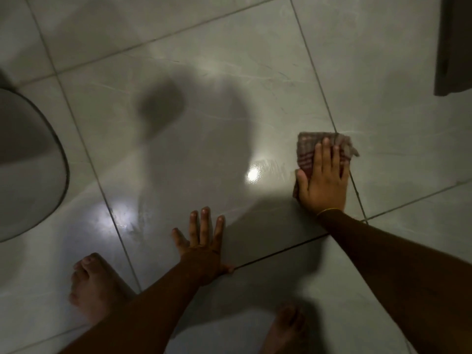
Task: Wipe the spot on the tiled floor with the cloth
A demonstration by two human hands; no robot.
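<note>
On the tiled floor [178, 154], the right hand [323, 180] presses flat, fingers spread, on the cloth [307, 152] beside a grout line, apparently for scrubbing pressure; the left hand [201, 249], splayed and empty, likely braces the crouch.

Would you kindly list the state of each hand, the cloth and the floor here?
Right hand: flat, pressing the cloth down.
Cloth: crumpled, lying across a grout line, partly under the hand.
Left hand: empty, fingers spread, braced on the floor.
Tiled floor: glossy, with streaks left of the cloth.
</note>
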